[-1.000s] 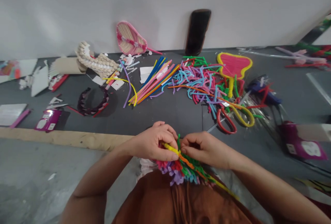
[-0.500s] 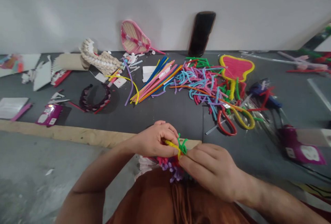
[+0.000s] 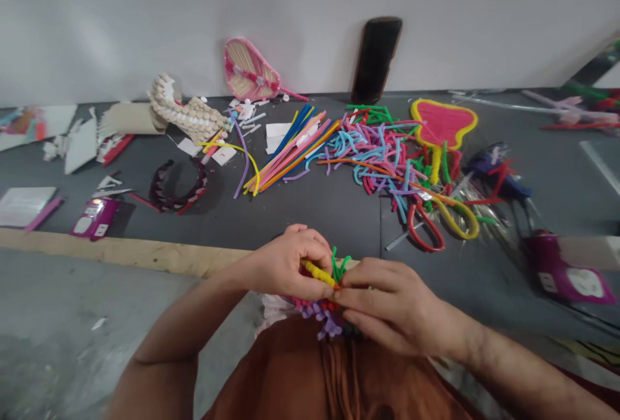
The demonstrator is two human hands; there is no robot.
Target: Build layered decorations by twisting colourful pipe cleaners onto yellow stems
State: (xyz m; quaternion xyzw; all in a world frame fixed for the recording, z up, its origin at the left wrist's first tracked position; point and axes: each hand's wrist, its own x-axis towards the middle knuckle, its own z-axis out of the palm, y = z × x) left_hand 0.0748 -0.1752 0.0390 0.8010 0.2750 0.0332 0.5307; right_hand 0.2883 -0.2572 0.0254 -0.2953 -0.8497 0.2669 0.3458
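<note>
Just off the table's front edge, my left hand (image 3: 293, 265) grips a piece of pipe-cleaner work, fingers curled around a yellow twisted pipe cleaner (image 3: 318, 272). My right hand (image 3: 400, 304) pinches the same piece near the yellow one's right end, fingertips close to my left thumb. Green pipe cleaner ends (image 3: 339, 263) stick up between the hands. Below hang purple looped bits (image 3: 322, 318), with red and pink ones partly covered by my fingers. The exact shape of the piece is hidden.
On the dark table lie a bundle of straight pipe cleaners (image 3: 290, 148), a heap of short cut ones (image 3: 372, 152), scissors (image 3: 426, 229), a pink-and-yellow fan shape (image 3: 443, 124) and a dark headband (image 3: 178, 187). A phone (image 3: 376, 58) leans against the wall. Purple packs (image 3: 95, 218) sit left and right.
My right hand has shifted slightly up, its fingers regripping at the yellow pipe cleaner. The yellow end that bent down between the hands now lies along the twisted part.
</note>
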